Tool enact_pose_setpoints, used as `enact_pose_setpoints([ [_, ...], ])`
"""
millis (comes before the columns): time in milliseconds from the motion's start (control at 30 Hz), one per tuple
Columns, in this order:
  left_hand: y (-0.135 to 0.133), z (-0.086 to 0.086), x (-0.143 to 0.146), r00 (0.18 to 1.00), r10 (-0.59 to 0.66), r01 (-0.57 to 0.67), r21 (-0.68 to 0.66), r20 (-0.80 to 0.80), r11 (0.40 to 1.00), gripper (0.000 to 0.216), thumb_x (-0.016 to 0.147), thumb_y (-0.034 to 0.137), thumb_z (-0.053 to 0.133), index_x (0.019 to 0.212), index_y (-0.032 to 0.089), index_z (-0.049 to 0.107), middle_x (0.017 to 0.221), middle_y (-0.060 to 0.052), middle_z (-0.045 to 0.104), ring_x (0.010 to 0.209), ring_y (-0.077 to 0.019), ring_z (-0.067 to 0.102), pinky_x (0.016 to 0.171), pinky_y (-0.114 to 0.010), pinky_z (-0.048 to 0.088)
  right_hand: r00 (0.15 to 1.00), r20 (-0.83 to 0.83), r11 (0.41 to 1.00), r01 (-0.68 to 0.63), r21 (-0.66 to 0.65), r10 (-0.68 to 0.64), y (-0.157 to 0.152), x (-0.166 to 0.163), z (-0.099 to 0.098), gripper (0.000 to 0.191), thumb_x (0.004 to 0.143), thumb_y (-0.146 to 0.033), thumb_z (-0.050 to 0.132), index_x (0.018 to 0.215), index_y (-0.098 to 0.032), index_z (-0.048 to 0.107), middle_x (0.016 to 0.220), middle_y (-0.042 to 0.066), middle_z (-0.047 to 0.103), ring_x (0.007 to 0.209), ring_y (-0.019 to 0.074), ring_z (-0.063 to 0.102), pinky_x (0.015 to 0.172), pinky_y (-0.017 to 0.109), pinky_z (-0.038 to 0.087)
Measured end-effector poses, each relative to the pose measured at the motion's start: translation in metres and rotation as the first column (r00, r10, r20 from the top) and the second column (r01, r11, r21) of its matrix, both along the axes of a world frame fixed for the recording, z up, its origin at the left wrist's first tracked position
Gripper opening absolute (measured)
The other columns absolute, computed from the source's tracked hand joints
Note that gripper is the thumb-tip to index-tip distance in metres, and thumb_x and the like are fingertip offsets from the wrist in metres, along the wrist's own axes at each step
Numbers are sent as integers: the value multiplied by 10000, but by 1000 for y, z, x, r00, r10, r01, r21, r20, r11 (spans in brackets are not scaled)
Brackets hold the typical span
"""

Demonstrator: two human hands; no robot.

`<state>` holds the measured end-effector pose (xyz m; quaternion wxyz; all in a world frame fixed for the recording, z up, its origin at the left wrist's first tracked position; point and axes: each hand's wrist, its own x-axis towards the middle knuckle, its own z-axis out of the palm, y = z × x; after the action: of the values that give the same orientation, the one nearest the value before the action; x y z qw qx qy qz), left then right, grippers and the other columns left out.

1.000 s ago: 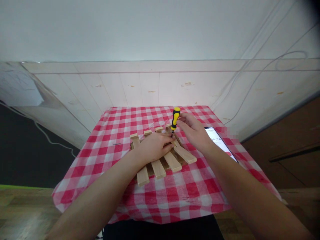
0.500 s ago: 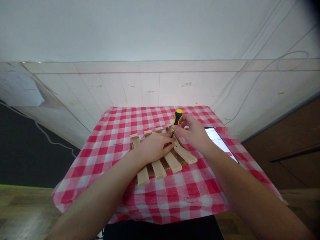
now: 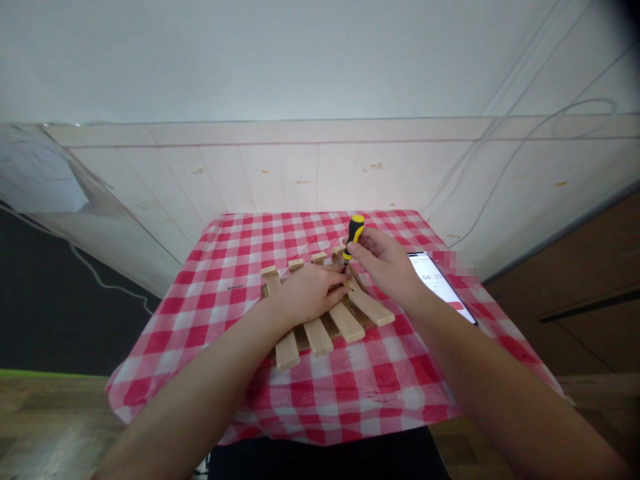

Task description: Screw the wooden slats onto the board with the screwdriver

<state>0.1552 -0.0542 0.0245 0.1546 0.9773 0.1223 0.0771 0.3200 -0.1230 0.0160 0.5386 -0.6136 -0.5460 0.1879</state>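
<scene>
A rack of pale wooden slats [image 3: 320, 335] lies on the red and white checked tablecloth [image 3: 350, 393]. My left hand [image 3: 307, 293] presses flat on top of the slats, fingers together and pointing right. My right hand [image 3: 387, 265] grips a yellow and black screwdriver [image 3: 353, 235], held nearly upright with its tip down at the far right end of the rack, just beyond my left fingertips. The tip itself is hidden between the two hands.
A phone [image 3: 440, 283] with a lit screen lies on the cloth to the right of my right hand. A small dark screw or nail [image 3: 234, 288] rests on the cloth left of the rack. White wall panels and cables stand behind the table.
My right hand has shifted its grip on the screwdriver handle, closing more around it, and the handle leans slightly more to the right. My left hand stays on the slats.
</scene>
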Motion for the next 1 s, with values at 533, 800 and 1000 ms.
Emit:
enact_pose_setpoints([
  [533,1,0,0,1000,-28,29,-9,6,1000,253,965,256,477,1069,175,694,1086,-64,709,972,-202,670,866,-323,513,1000,25,1000,-16,4,15,0,1,-1,243,819,-404,647,984,-231,604,978,41,669,851,187,620,734,350,480],
  [800,2,0,0,999,-37,37,-2,12,999,251,972,271,472,1040,183,697,1129,-59,697,1015,-206,659,923,-349,502,995,99,999,-7,-43,11,-3,0,5,218,824,-399,639,943,-221,596,902,30,667,799,184,616,721,356,474],
  [1000,1,1,0,999,-33,33,-11,15,999,247,970,260,480,1034,168,700,1126,-67,695,1008,-206,659,921,-342,505,1000,30,1000,1,-9,-1,-1,0,0,280,813,-452,653,928,-221,547,882,24,632,770,182,603,676,352,471],
])
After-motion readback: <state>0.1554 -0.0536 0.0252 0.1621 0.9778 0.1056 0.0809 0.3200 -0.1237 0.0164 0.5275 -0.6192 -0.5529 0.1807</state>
